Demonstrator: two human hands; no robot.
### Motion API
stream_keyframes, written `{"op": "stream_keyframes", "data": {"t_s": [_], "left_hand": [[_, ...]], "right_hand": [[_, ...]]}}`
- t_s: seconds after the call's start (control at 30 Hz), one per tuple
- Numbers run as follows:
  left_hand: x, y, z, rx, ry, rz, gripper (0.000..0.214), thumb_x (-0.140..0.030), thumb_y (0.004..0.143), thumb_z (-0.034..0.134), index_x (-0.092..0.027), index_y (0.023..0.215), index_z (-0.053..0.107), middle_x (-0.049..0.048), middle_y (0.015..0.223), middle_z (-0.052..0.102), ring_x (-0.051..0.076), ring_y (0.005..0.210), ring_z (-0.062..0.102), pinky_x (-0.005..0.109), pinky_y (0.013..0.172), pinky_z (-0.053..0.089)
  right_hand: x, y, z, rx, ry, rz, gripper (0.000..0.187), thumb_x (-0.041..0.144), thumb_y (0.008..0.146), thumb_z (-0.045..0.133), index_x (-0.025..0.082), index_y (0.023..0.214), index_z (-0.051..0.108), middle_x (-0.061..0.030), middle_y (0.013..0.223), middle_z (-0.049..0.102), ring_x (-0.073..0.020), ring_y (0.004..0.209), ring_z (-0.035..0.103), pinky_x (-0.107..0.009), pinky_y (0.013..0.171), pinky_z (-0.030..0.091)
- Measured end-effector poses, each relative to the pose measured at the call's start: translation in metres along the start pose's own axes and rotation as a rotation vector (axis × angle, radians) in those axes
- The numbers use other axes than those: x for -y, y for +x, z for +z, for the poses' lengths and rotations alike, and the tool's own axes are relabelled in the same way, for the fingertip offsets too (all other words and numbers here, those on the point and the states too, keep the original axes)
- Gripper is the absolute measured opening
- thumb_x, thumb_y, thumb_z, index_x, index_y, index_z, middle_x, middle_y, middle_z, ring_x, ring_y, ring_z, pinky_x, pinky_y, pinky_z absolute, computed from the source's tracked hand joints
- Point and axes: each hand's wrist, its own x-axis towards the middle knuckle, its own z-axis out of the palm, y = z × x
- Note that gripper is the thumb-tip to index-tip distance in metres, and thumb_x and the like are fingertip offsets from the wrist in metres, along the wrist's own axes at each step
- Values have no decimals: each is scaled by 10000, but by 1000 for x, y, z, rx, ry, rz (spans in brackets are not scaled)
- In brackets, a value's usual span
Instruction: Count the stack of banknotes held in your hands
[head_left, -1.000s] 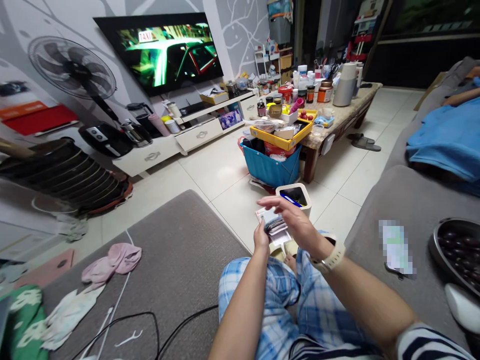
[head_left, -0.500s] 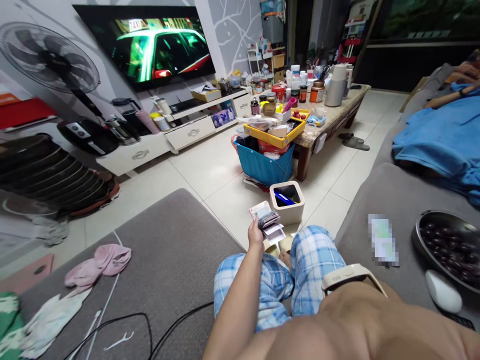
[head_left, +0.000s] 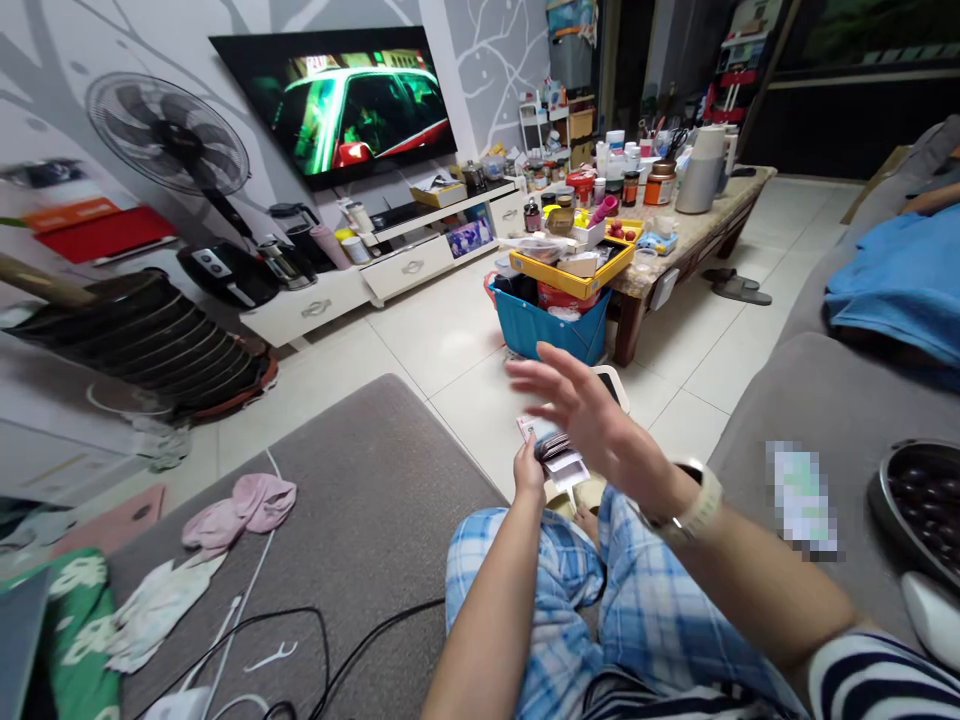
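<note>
Head view: a seated person handling a small bundle of cards and paper slips (head_left: 547,447). The bundle is a flat, layered stack of dark-edged sheets packed closely together, with a pale pink-edged card behind them and white slips projecting below; any print is too small to read. It is held above the person's lap in the left hand (head_left: 529,472), whose grip is closed around the stack. The right hand (head_left: 585,420) is raised just above the bundle without touching it, its grip open and its fingers spread. A cream wristwatch (head_left: 697,505) with a wide band circles the right wrist. Below lie blue-and-white checked shorts (head_left: 637,600) of soft woven fabric. Beyond them, on glossy floor tiles (head_left: 450,350), stand a cream square bin (head_left: 616,385) and a blue crate (head_left: 555,335) topped by a yellow tray (head_left: 562,285), beside a stone-topped worktop (head_left: 697,235) crowded with bottles and jars. Grey upholstered sofa cushions (head_left: 337,510) flank the lap.
</note>
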Motion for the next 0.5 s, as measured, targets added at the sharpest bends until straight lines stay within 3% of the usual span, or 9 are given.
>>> {"op": "stream_keyframes", "data": {"t_s": [0.07,0.13,0.23,0.33,0.5], "left_hand": [[-2,-2,2,-8,18,9,401,-420,688,751,-112,938,693,92,848,718,215,772,685,322,732,523],[-4,-5,4,-14,44,6,444,-442,664,756,-104,943,684,82,820,713,210,737,680,320,702,522],[-6,-9,7,-10,67,5,445,-427,638,765,-115,944,682,78,831,714,211,754,679,314,697,518],[-7,-11,10,15,82,6,416,-379,623,775,-120,937,693,97,887,721,226,800,683,321,720,518],[-7,-11,11,46,97,1,395,-318,608,777,-124,944,701,107,929,725,246,854,682,353,789,508]], "right_hand": [[-43,7,-45,-259,-222,27,583,621,797,570,305,1283,509,-62,1306,544,-261,1243,460,-440,1038,357],[-94,4,-88,-461,-351,180,512,582,790,589,238,1167,555,-84,1153,607,-246,1122,524,-409,968,398],[-154,-12,-129,-619,-388,385,442,548,741,627,202,1012,580,-71,992,629,-221,939,565,-353,810,442],[-180,-27,-138,-647,-318,528,373,532,719,640,186,851,586,-34,804,608,-173,744,543,-310,699,422],[-188,-34,-133,-552,-279,528,327,474,644,709,182,677,568,10,645,548,-142,625,487,-290,641,378]]}}
